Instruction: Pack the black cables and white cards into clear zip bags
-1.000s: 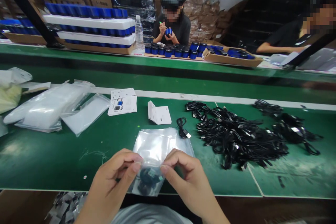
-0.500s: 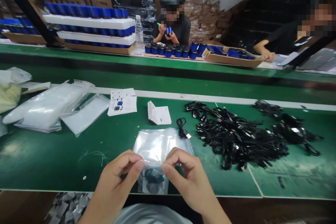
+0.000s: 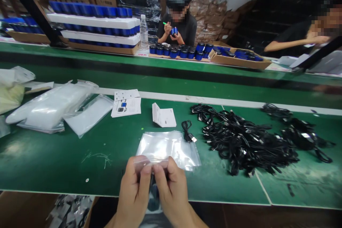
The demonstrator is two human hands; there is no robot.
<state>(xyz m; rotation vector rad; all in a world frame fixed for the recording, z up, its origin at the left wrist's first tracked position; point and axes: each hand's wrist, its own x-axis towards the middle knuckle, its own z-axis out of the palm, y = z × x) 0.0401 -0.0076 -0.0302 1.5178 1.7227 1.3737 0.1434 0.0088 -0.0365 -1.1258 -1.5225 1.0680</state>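
My left hand and my right hand pinch the top edge of a clear zip bag, thumbs side by side near its middle. Something dark, apparently a coiled black cable, shows inside the bag below my thumbs, mostly covered by the hands. Just beyond lie flat clear plastic bags on the green table. One black USB cable rests at their upper right corner. A folded white leaflet stands partly open behind them.
A large heap of black cables spreads on the right. Printed leaflets and packs of plastic bags lie left. Below the table edge, a box holds bagged items. Across the table, a person holds a blue item; another sits at right.
Both hands have come together along the bag's top edge, and the bag has moved down towards my body. The person at far right has raised an arm.
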